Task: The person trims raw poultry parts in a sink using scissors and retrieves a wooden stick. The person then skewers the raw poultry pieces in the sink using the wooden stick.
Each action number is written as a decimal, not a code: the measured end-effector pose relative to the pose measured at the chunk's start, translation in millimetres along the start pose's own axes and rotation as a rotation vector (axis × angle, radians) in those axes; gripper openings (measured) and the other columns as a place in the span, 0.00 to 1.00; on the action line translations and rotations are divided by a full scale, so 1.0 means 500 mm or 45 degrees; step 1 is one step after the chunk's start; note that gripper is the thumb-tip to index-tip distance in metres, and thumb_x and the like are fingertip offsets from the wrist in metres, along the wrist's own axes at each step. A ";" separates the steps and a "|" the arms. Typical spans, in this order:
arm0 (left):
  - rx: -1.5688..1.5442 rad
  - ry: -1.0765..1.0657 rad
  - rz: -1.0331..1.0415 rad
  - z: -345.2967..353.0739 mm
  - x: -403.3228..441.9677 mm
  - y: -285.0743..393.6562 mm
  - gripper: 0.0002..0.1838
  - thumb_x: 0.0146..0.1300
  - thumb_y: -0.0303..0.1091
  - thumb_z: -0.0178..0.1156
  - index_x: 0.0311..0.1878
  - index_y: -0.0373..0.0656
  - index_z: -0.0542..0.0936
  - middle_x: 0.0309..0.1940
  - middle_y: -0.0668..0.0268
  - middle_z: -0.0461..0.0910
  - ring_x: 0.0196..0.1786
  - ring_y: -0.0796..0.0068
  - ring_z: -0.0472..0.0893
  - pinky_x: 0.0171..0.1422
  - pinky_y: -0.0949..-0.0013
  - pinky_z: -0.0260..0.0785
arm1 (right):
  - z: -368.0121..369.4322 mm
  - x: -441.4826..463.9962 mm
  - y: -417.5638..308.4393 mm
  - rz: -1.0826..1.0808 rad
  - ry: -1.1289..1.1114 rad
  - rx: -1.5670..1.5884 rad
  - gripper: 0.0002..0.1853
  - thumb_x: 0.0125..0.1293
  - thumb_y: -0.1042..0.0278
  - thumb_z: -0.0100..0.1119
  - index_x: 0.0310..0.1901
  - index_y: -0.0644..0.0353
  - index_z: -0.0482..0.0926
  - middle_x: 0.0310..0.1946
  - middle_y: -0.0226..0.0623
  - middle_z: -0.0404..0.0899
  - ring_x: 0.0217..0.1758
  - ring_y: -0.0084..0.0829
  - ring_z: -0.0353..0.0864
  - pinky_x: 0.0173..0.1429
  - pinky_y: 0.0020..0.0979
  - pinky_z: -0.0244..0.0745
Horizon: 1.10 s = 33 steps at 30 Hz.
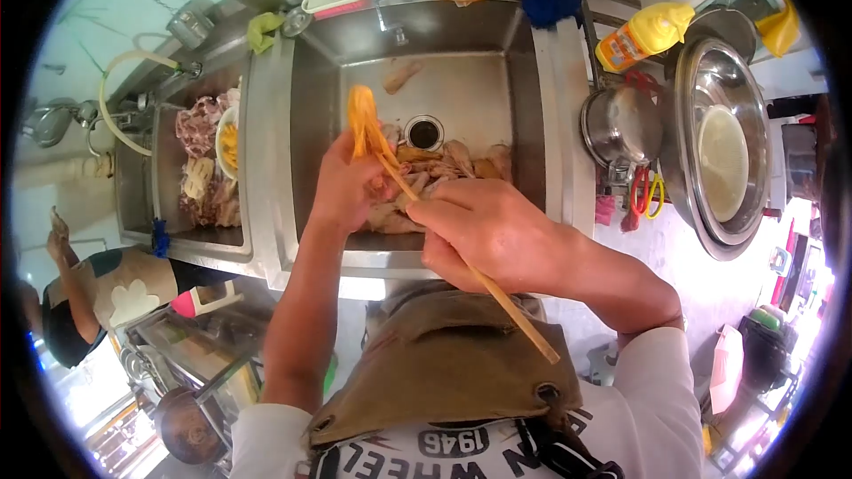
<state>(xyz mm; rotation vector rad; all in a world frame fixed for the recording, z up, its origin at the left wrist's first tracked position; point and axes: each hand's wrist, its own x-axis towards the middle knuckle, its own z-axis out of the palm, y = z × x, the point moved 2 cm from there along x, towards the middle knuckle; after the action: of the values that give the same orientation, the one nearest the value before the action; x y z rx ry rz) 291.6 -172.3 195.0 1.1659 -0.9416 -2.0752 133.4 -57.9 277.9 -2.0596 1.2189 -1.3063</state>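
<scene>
My left hand (pixel 342 184) is closed around the lower part of a limp, yellow-orange piece (pixel 362 115), whose exact kind I cannot make out. A long wooden stick (pixel 510 309) runs from that piece down toward my apron, and my right hand (pixel 488 229) grips it midway. Both hands are above a steel sink (pixel 311 106). Pale, skin-covered meat pieces (pixel 457 158) lie in the sink below them, partly hidden by my hands. Another piece (pixel 402 75) rests by itself near the back, beyond the drain (pixel 424 133).
The left basin holds raw meat (pixel 200 129) and a white bowl (pixel 224 155) of yellow pieces. At right are a steel pot (pixel 612 129), nested steel basins (pixel 683 151), a yellow bottle (pixel 643 35) and scissors (pixel 655 195). Another person (pixel 93 293) stands at left.
</scene>
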 end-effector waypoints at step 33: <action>0.628 0.073 0.226 0.020 -0.009 -0.008 0.20 0.52 0.21 0.55 0.51 0.36 0.72 0.36 0.62 0.77 0.33 0.75 0.77 0.35 0.74 0.70 | 0.001 0.065 -0.010 0.053 -0.813 -0.156 0.08 0.54 0.74 0.57 0.31 0.71 0.75 0.27 0.49 0.75 0.32 0.46 0.77 0.38 0.40 0.74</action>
<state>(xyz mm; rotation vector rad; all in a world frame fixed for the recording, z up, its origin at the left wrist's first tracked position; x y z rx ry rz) 284.3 -163.6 197.3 1.3139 -1.5250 -1.7072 141.8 -82.7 297.8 -2.2612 1.0456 -0.4831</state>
